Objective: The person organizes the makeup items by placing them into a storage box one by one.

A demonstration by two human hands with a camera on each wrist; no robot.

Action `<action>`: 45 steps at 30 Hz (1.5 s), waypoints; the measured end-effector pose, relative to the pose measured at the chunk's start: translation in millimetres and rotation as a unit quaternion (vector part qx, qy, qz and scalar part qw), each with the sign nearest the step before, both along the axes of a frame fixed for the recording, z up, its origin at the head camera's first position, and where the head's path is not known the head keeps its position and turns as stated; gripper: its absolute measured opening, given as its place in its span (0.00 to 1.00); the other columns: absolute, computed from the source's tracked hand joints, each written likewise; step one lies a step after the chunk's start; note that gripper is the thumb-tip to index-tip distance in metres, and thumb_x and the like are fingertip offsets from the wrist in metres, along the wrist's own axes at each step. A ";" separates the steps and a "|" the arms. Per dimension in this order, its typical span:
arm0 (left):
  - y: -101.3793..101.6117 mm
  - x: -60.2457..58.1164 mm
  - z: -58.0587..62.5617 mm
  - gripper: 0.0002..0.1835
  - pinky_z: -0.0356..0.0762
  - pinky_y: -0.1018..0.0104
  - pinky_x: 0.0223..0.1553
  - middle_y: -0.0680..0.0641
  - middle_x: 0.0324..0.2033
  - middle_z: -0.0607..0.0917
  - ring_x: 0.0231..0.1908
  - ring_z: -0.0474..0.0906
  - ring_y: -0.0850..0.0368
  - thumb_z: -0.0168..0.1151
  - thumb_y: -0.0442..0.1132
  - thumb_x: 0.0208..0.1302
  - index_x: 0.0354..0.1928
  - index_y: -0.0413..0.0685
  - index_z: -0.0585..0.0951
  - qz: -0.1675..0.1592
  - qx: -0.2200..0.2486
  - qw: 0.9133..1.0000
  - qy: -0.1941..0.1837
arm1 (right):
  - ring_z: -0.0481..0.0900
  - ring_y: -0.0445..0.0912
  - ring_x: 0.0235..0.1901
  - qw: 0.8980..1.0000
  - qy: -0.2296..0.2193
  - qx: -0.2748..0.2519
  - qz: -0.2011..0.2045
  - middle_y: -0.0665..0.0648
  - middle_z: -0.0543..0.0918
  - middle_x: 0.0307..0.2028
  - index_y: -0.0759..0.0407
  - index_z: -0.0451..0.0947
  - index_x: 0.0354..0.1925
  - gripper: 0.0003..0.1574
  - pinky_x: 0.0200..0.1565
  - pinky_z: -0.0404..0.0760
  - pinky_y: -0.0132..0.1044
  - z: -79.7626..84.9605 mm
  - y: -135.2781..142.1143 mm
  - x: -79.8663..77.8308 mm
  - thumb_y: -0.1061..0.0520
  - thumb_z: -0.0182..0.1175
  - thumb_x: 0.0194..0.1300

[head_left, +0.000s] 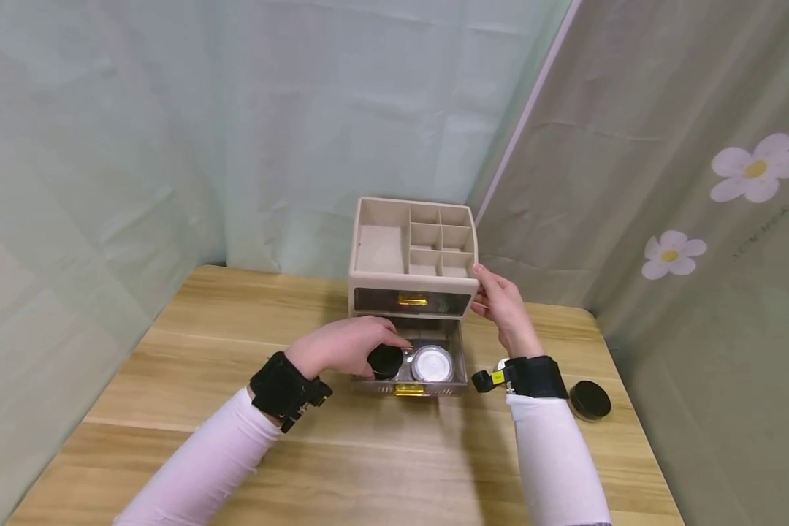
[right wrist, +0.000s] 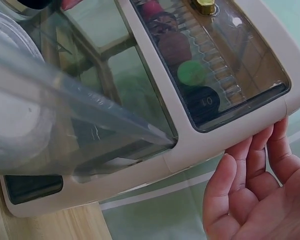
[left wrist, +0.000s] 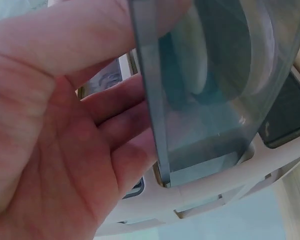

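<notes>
A beige desktop organizer (head_left: 381,248) with a compartmented top stands at the table's back. Its lower clear drawer (head_left: 462,358) is pulled out, with a gold handle (head_left: 410,390) in front. My left hand (head_left: 345,345) reaches over the drawer's left side and grips a black-lidded jar (head_left: 386,363) between thumb and fingers. Beside that jar lies a clear round jar with a white top (head_left: 432,364). In the left wrist view, the drawer's wall (left wrist: 152,100) partly covers the fingers. My right hand (head_left: 500,299) touches the organizer's right side, fingertips against its edge in the right wrist view.
The upper drawer (head_left: 381,299) is closed; several coloured round pieces (right wrist: 192,73) show through its front. A black-lidded jar (head_left: 589,400) stands on the wooden table (head_left: 269,438) at the right, and a small pale item (head_left: 502,364) is half hidden by the right wrist. Curtains surround the table.
</notes>
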State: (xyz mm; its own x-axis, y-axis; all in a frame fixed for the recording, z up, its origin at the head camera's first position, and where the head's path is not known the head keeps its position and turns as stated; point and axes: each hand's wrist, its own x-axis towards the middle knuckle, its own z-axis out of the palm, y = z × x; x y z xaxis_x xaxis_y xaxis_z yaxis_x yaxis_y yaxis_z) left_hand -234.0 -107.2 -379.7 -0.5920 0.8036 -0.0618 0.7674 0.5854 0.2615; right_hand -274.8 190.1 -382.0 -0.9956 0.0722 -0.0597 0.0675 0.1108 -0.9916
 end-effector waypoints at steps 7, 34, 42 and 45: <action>-1.4 6.6 -0.9 0.40 0.78 0.60 0.56 0.47 0.57 0.84 0.54 0.80 0.53 0.79 0.26 0.53 0.71 0.52 0.81 -0.003 -0.007 0.999 -0.034 | 0.80 0.42 0.39 1.000 -0.010 -0.002 0.000 0.52 0.82 0.40 0.68 0.77 0.63 0.40 0.47 0.83 0.33 -6.8 1.9 3.9 0.33 0.56 0.80; -29.8 -19.3 30.3 0.14 0.73 0.60 0.39 0.42 0.35 0.80 0.35 0.76 0.49 0.68 0.41 0.75 0.49 0.36 0.79 0.297 0.490 0.819 0.038 | 0.82 0.40 0.38 1.000 0.012 -0.025 0.004 0.49 0.84 0.38 0.70 0.75 0.65 0.41 0.43 0.83 0.30 -4.6 3.1 0.7 0.35 0.58 0.80; -42.0 -41.3 38.1 0.22 0.73 0.57 0.39 0.42 0.37 0.82 0.37 0.77 0.47 0.62 0.54 0.77 0.45 0.38 0.81 0.336 0.349 0.874 -0.042 | 0.83 0.39 0.36 0.999 0.002 -0.034 0.008 0.49 0.84 0.37 0.68 0.77 0.63 0.37 0.43 0.84 0.30 -9.1 -0.5 -0.8 0.36 0.59 0.80; -43.6 -43.9 40.7 0.20 0.73 0.57 0.36 0.43 0.34 0.82 0.34 0.76 0.47 0.63 0.52 0.76 0.41 0.39 0.82 0.337 0.347 0.875 -0.036 | 0.83 0.39 0.36 0.999 0.005 -0.034 0.005 0.49 0.84 0.37 0.68 0.78 0.62 0.37 0.42 0.84 0.30 -9.4 -2.5 -1.1 0.36 0.59 0.80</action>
